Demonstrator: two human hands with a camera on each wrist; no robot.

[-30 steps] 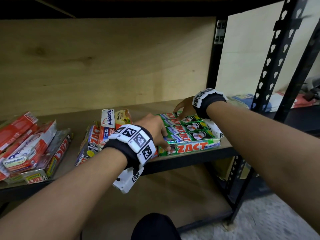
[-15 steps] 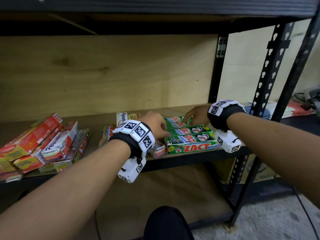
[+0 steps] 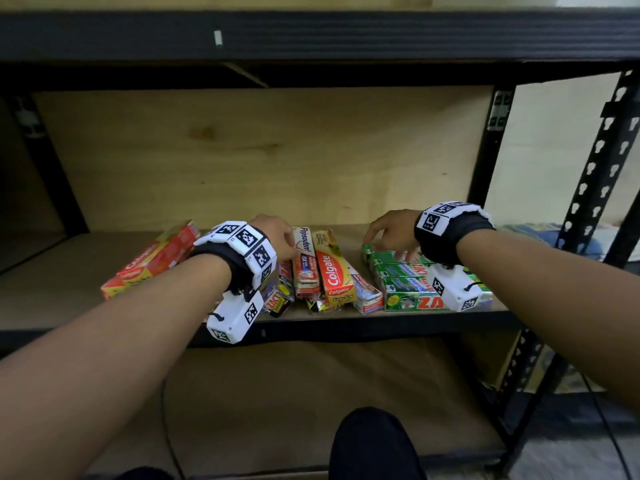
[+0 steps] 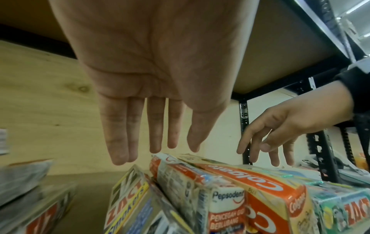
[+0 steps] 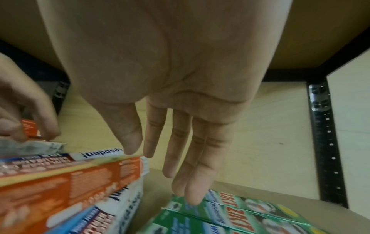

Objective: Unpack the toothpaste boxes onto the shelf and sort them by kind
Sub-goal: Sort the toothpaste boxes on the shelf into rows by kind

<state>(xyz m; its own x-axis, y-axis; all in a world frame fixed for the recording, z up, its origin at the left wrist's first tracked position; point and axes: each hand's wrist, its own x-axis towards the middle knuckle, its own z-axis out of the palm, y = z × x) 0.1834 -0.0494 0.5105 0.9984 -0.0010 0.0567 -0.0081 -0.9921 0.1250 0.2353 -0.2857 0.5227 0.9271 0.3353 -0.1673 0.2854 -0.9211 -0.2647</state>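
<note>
Green Zact boxes (image 3: pixel 401 282) lie side by side at the right of the wooden shelf (image 3: pixel 52 299). My right hand (image 3: pixel 391 233) hovers over their far end, fingers straight and hanging down (image 5: pixel 170 166), the tips at or just above a green box (image 5: pixel 230 213). Left of them lie an orange Colgate box (image 3: pixel 334 271) and a Pepsodent box (image 3: pixel 304 265). My left hand (image 3: pixel 277 237) is over these two, fingers straight (image 4: pixel 154 142), just above the Pepsodent box (image 4: pixel 200 190) and Colgate box (image 4: pixel 250 178). It holds nothing.
A wrapped Zact pack (image 3: pixel 277 299) lies under my left wrist. Red boxes (image 3: pixel 152 261) are piled further left. Black uprights (image 3: pixel 485 174) frame the shelf on the right, and a black beam (image 3: pixel 311 36) runs close overhead. A lower shelf board (image 3: pixel 311 393) lies below.
My left hand has left the edge of the green Zact stack and shifted left over the Pepsodent and Colgate boxes. My right hand stays over the stack's far end. My head view has tilted up.
</note>
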